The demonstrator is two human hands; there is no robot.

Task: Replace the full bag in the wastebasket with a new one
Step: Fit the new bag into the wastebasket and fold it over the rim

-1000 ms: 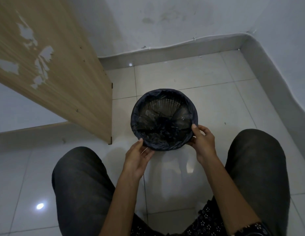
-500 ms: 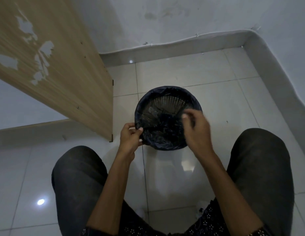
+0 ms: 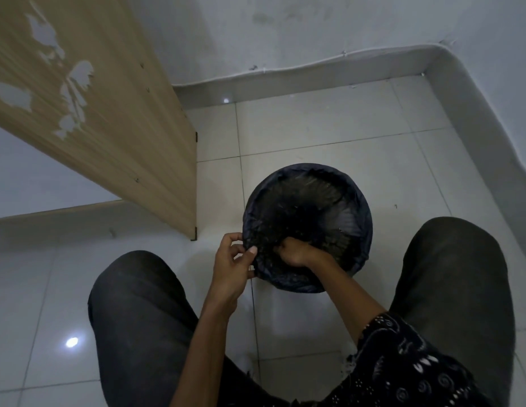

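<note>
- A round wastebasket point(image 3: 307, 227) stands on the pale tiled floor point(image 3: 329, 127), between the knees of a crouching person, seen from above.
- A dark bag point(image 3: 355, 207) lines the basket, its edge folded over the rim all the way round.
- The left hand point(image 3: 231, 264) is at the near-left rim, thumb and fingers pinched shut on the bag's folded edge.
- The right hand point(image 3: 294, 252) reaches down inside the basket at its near side, fingers curled closed in the bag film; exactly what they grip is too dark to tell.
- The basket opens straight up, so the hollow lies ahead of and below both hands. The right hand is deeper in and better placed, I judge, to press the bag flat against the wall.
- The bag is thin, crinkled, faintly shiny plastic; a ribbed mesh wall shows through it on the far side.
- A wood-grain panel point(image 3: 109, 113) with peeling patches stands to the left, apart from the basket.
</note>
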